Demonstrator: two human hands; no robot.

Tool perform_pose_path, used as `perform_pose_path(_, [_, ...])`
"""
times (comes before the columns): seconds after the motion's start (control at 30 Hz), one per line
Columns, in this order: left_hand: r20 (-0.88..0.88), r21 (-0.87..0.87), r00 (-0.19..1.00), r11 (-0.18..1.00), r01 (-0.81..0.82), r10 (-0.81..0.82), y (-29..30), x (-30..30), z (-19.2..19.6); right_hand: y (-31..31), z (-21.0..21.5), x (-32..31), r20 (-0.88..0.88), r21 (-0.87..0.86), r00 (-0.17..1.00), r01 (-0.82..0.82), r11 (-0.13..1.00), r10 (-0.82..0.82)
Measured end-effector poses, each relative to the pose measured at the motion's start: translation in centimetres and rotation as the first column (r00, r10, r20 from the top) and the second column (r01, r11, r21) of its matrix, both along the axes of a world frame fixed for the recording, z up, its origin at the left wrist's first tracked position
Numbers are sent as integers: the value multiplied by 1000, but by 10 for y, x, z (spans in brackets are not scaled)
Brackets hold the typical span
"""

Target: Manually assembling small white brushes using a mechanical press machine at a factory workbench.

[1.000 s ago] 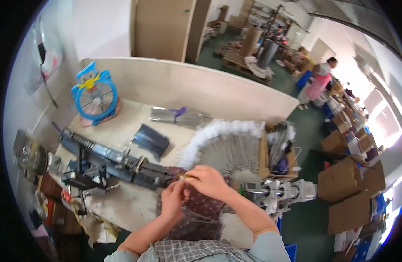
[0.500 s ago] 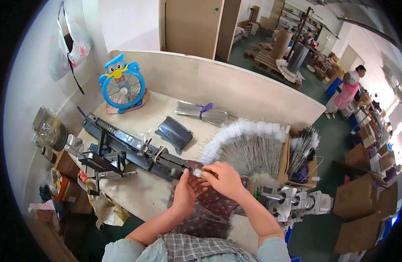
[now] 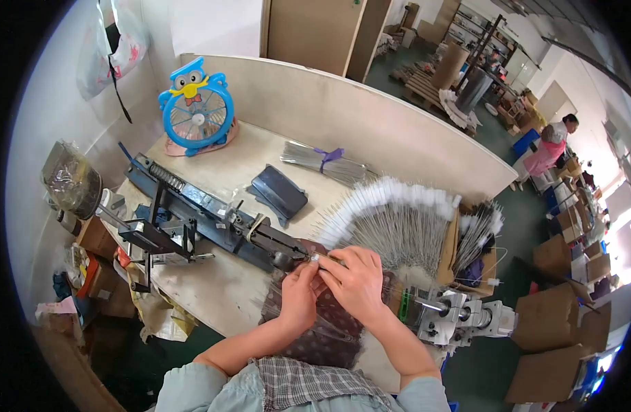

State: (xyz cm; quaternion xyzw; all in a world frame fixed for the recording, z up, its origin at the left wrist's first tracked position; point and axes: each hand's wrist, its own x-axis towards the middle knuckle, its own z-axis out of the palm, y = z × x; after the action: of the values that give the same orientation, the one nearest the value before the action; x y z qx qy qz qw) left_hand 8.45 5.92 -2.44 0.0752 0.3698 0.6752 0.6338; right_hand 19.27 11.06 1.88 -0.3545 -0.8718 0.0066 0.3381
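Note:
My two hands meet at the near end of a long dark metal bench device [image 3: 277, 238] that slants across the table. My left hand [image 3: 299, 296] is closed, its thumb and fingertips pinched together beside the device's round dark knob [image 3: 282, 260]. Just to its right, my right hand [image 3: 356, 280] bends its fingers down to the same spot. A tiny whitish piece [image 3: 314, 258] shows at the fingertips; its kind is too small to make out. Under both hands lies a brown dotted cloth [image 3: 308, 341] with thin wires on it.
A fan of white-tipped wire brushes [image 3: 398, 230] spreads at the right beside a cardboard box [image 3: 492, 263]. A metal clamp machine [image 3: 466, 317] stands at the right edge. Behind are a dark plastic cover [image 3: 279, 192], a tied wire bundle [image 3: 315, 159] and a blue fan [image 3: 199, 118].
My hands have drawn closer together at the device's end. The right fingers have shifted from gripping a yellowish-white bit to bending over the left fingertips. The view has tilted slightly.

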Motion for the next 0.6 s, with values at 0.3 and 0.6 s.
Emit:
perform_pose_path(0.3, [-50, 52, 999, 999, 3, -1, 3, 0, -4, 2, -3, 21, -10, -54, 1000, -28, 998, 28])
perform_pose_path(0.6, [-48, -4, 999, 1000, -18, 18, 2, -1, -5, 3, -5, 9, -35, -99, 997, -66, 993, 62])
